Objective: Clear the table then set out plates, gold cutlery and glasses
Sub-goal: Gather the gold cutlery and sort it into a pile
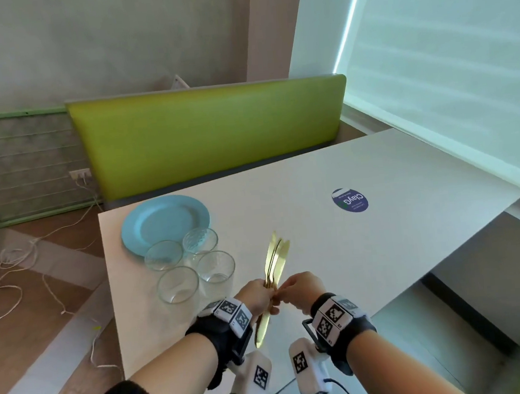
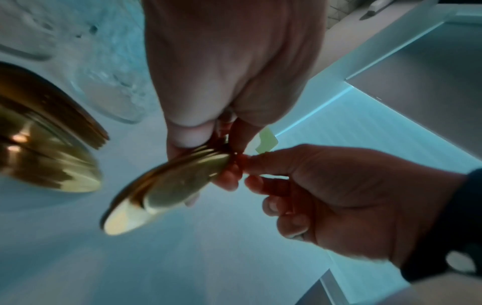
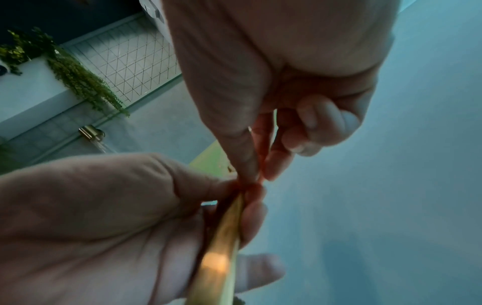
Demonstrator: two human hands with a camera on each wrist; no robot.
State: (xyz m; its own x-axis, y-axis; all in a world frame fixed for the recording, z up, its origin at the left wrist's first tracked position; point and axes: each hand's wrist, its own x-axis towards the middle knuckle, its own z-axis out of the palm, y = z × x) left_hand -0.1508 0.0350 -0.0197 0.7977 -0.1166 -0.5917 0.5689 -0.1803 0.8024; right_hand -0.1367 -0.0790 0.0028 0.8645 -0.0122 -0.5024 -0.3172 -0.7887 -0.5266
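A bundle of gold cutlery (image 1: 275, 258) stands tilted above the white table (image 1: 382, 249), tips pointing away from me. My left hand (image 1: 258, 294) grips the bundle around its middle; the handles (image 2: 167, 185) stick out below the fist. My right hand (image 1: 301, 287) meets it from the right, thumb and forefinger pinching at the bundle (image 3: 219, 258) just above the left hand's (image 3: 91, 216) fingers. How many pieces the right hand (image 3: 260, 82) holds is hidden. A blue plate (image 1: 163, 224) and several clear glasses (image 1: 192, 268) sit at the table's left end.
A round purple sticker (image 1: 349, 200) lies on the table farther right. A green padded bench (image 1: 209, 132) runs along the far side. White cables (image 1: 24, 280) trail over the floor to the left. A window blind (image 1: 444, 55) hangs at the right.
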